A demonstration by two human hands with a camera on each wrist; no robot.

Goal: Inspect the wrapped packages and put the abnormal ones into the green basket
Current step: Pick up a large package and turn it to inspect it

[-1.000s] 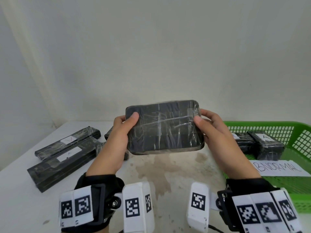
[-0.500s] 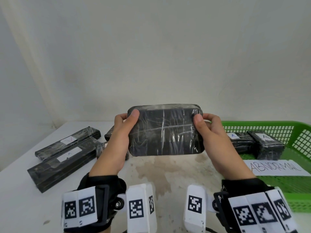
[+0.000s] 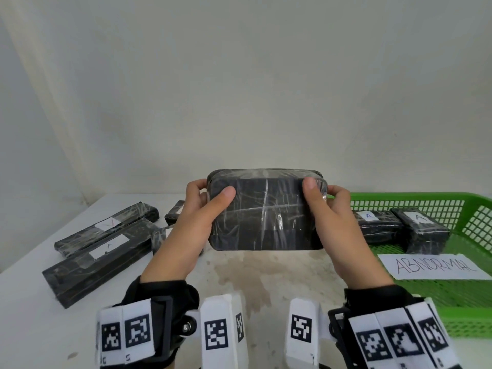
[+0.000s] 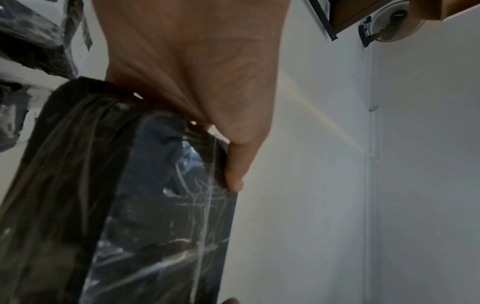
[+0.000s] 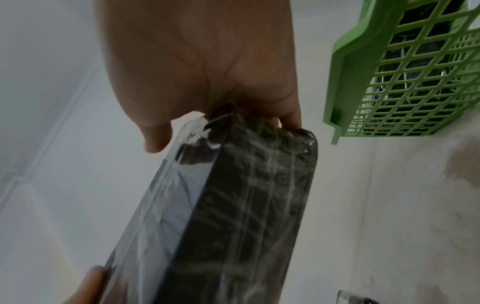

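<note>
A black block-shaped package (image 3: 266, 214) wrapped in clear film is held up in the air above the table, its broad face toward me. My left hand (image 3: 202, 209) grips its left end, thumb on the front and fingers behind. My right hand (image 3: 327, 206) grips its right end the same way. The left wrist view shows the package (image 4: 145, 205) edge-on under my left hand (image 4: 207, 98). In the right wrist view the package (image 5: 233, 205) hangs from my right hand (image 5: 207, 72) beside the green basket (image 5: 389, 72). The green basket (image 3: 399, 201) stands at the right.
Two wrapped packages with A labels (image 3: 378, 225) (image 3: 420, 227) lie in the basket behind a paper sign reading ABNORMAL (image 3: 434, 266). Long labelled packages (image 3: 101, 254) (image 3: 106, 225) lie on the white table (image 3: 40, 328) at the left, with smaller ones (image 3: 174, 214) behind my left hand.
Both hands have tipped the package upright so its front face turns toward me, and my thumbs have shifted a little on its ends. The package stays at the same place above the table.
</note>
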